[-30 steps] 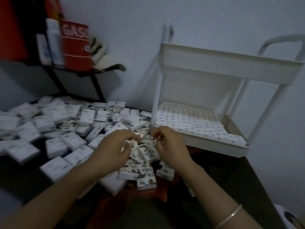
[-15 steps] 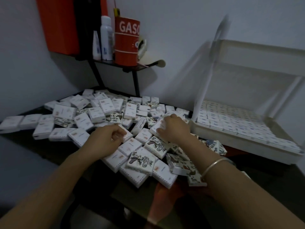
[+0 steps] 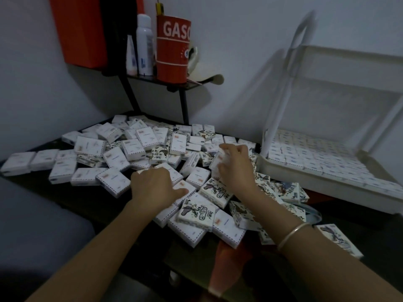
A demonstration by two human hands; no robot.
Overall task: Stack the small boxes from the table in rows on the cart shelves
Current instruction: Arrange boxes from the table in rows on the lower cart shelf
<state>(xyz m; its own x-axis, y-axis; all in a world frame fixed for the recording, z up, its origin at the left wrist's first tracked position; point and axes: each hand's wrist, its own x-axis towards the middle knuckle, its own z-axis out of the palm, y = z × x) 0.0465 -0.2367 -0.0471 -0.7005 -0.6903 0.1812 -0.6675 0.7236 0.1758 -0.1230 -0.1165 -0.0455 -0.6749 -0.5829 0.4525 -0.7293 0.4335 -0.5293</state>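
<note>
- My right hand (image 3: 236,168) has its fingers curled round one small white cardboard box (image 3: 217,159) and holds it just over the far middle of the pile. The box is blurred, so I cannot make out its face.
- My left hand (image 3: 156,187) lies palm down on the near part of the pile. Its knuckles are bent and the thumb stretches right across a white box. I cannot tell whether the fingers clasp anything beneath them.
- The heap of small boxes (image 3: 130,149) spreads loose over the dark table (image 3: 91,201), from the left edge to beside the cart. The boxes lie at all angles, and many overlap.
- Most boxes show a white face with a dashed border. Those nearest my right wrist show an ink-drawn picture.
- The white plastic cart (image 3: 281,101) stands to the right of the heap, against the pale wall.
- Its lower shelf (image 3: 322,188) is a rimmed tray whose near corner sits just beside the outermost boxes.
- Inside that tray, rows of boxes (image 3: 309,153) lie flat and edge to edge, covering the floor I can see.
- The upper shelf (image 3: 353,62) hangs above them. I cannot see what is in it.
- A thin metal bangle (image 3: 292,235) circles my right wrist.
- A black wall shelf (image 3: 152,79) above the far side of the table carries a red cylindrical tin (image 3: 173,49) lettered "GASO" and a white spray bottle (image 3: 144,44) just left of it.
- An orange-red cabinet (image 3: 80,31) hangs on the wall left of the bottle.
</note>
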